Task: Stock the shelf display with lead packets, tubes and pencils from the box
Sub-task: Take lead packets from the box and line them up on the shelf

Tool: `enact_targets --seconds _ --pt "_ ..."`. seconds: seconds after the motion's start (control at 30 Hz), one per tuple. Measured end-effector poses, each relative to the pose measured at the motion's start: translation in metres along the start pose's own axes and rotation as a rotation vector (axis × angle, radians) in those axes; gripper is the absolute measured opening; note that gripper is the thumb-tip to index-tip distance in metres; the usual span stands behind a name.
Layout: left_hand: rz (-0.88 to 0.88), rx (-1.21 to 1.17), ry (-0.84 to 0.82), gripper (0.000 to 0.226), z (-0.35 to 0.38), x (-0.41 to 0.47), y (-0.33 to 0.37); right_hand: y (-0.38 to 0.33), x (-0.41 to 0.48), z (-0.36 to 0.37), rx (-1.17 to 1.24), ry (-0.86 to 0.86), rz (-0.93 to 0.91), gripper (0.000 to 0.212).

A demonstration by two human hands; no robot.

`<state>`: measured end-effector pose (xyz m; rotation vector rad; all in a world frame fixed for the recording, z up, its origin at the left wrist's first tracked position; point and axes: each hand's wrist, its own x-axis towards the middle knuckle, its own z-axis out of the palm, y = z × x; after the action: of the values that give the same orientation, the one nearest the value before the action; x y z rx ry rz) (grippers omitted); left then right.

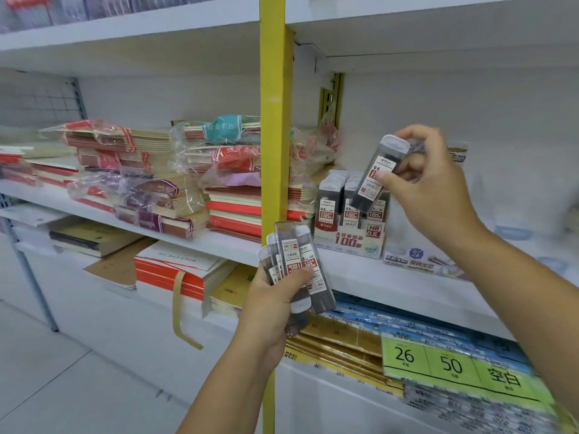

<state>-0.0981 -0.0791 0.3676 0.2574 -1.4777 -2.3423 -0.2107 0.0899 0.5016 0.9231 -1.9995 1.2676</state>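
Now you hold lead tubes in both hands at the display box.

Your right hand (429,180) pinches one tube (376,177) between thumb and curled fingers, tilted, over the right-hand row of the display box (349,238). The box stands on the middle shelf (360,272), just right of the yellow post (272,120). Your left hand (275,299), nearer and lower, grips a fanned bundle of tubes (293,261); four tops show. Three rows of tubes show across the box's front.
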Motion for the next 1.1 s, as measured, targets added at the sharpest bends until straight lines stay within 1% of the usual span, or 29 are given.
enact_targets --seconds 0.13,0.27,0.33,0.43,0.5,0.6,0.67,0.77,0.83,0.9,0.97,1.07,1.1 --pt "0.000 -0.017 -0.005 0.028 -0.001 -0.001 0.002 0.008 0.004 0.011 -0.201 -0.103 -0.060 0.045" --pt "-0.001 -0.011 -0.017 0.029 -0.002 -0.003 0.004 0.019 0.003 0.023 -0.231 -0.174 -0.008 0.043" --pt "-0.003 -0.011 -0.020 0.027 -0.002 -0.004 0.006 0.024 0.002 0.028 -0.302 -0.183 0.006 0.040" --pt "-0.005 0.000 -0.006 0.020 -0.003 -0.005 0.006 0.032 0.001 0.036 -0.523 -0.143 -0.058 0.039" --pt "-0.005 0.005 -0.004 0.020 -0.003 -0.006 0.007 0.035 0.000 0.038 -0.627 -0.090 -0.109 0.039" --pt "-0.013 0.007 -0.002 0.021 -0.002 -0.006 0.008 0.037 0.000 0.036 -0.681 -0.025 -0.131 0.034" --pt "-0.021 -0.002 -0.008 0.021 -0.001 -0.007 0.009 0.037 -0.002 0.035 -0.681 -0.032 -0.107 0.033" --pt "-0.027 0.008 -0.018 0.022 0.000 -0.007 0.009 0.032 -0.012 0.034 -0.600 -0.010 -0.086 0.037" --pt "-0.022 0.011 -0.031 0.024 0.000 -0.007 0.008 0.023 -0.027 0.033 -0.409 0.036 -0.099 0.033" --pt "-0.023 0.016 -0.045 0.029 0.001 -0.008 0.007 0.013 -0.048 0.033 -0.158 0.021 -0.072 0.025" --pt "-0.030 0.028 -0.061 0.034 0.003 -0.009 0.007 0.004 -0.069 0.034 0.029 -0.072 0.013 0.021" --pt "-0.024 0.032 -0.086 0.036 0.006 -0.010 0.005 0.000 -0.091 0.040 0.174 -0.315 0.217 0.017" --pt "-0.018 0.030 -0.096 0.035 0.007 -0.010 0.005 0.001 -0.095 0.042 0.218 -0.395 0.281 0.018"
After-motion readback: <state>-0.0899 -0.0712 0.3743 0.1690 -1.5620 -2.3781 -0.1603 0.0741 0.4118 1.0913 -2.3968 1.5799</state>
